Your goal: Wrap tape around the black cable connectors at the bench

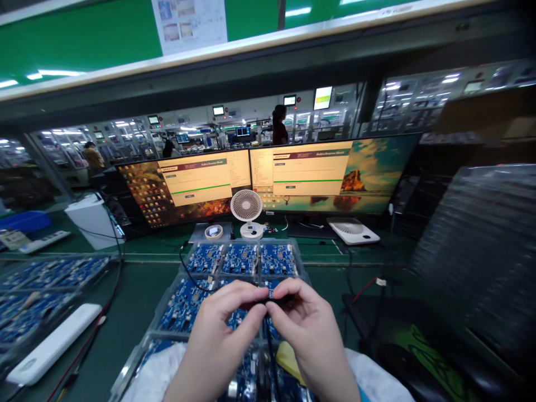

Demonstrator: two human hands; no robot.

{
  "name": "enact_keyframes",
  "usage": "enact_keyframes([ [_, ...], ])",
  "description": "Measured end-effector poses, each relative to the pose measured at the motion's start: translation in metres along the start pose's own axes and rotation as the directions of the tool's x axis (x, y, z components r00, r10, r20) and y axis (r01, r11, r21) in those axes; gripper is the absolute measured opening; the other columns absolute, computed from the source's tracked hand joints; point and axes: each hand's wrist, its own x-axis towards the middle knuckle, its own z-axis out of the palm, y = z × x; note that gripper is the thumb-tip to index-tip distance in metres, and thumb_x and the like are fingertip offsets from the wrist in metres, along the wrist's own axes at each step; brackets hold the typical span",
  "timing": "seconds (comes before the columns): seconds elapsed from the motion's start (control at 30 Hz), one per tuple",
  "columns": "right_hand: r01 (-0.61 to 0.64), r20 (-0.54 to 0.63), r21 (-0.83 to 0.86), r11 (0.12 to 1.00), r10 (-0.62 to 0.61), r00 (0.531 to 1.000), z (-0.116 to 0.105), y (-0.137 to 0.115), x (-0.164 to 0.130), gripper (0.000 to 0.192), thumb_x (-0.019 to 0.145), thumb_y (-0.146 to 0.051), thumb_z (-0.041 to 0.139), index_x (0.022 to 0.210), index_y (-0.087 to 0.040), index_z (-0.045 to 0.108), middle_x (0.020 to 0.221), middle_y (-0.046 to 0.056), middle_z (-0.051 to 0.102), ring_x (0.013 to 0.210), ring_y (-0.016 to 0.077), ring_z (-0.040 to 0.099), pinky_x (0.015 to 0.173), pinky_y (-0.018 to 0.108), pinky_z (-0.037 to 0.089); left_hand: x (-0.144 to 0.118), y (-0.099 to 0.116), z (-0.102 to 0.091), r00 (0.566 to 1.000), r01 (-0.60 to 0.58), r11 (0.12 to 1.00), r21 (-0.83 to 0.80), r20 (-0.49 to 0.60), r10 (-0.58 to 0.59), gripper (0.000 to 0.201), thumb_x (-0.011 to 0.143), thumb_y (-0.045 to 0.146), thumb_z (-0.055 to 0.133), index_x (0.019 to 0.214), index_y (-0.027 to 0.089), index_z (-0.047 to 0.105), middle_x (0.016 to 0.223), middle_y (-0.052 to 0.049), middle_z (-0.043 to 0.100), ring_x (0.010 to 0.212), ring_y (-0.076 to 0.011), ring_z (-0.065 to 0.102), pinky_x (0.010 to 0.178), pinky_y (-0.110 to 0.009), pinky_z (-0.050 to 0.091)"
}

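My left hand (224, 329) and my right hand (307, 332) meet over a clear plastic tray (161, 304), both with thumb and forefinger pinched together. Between the fingertips they hold a thin black cable (271, 357); part of it hangs down below the hands. Whatever end or plug sits in the pinch is hidden by the fingers. Another stretch of black cable (190, 273) loops over the tray toward my left hand. Blue circuit boards (240, 259) lie in the tray's compartments. Something yellow (288, 360) shows beside my right hand.
Two monitors (201, 184) stand behind the tray, with a small fan (246, 206) in front. At left are a second tray of boards (54, 279) and a white power strip (54, 343). Stacked plastic trays (481, 251) rise at right. People stand in the background.
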Motion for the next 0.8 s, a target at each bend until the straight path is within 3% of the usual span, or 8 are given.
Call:
enact_keyframes([
  [0.6,-0.008,0.003,-0.027,1.000,0.008,1.000,-0.0002,-0.0036,-0.0007,0.012,0.073,-0.025,0.076,0.077,-0.021,0.066,0.075,0.002,0.067,0.071,0.0181,0.065,0.064,0.026,0.055,0.0015,-0.0033,-0.0012,0.998,0.059,0.998,-0.033,0.014,-0.059,0.019,0.083,0.015,0.064,0.094,0.025,0.076,0.090,-0.002,0.074,0.085,-0.0168,0.068,0.075,-0.026,0.055],
  [0.8,0.160,0.035,-0.222,0.962,-0.156,0.987,0.0011,-0.0099,-0.0035,0.009,0.079,-0.016,0.068,0.075,-0.023,0.066,0.075,0.000,0.063,0.071,0.0159,0.062,0.061,0.024,0.051,0.0020,-0.0066,-0.0014,0.996,0.093,0.996,-0.008,0.018,-0.093,0.020,0.084,0.015,0.062,0.096,0.024,0.075,0.092,-0.003,0.074,0.088,-0.0183,0.069,0.079,-0.029,0.055],
])
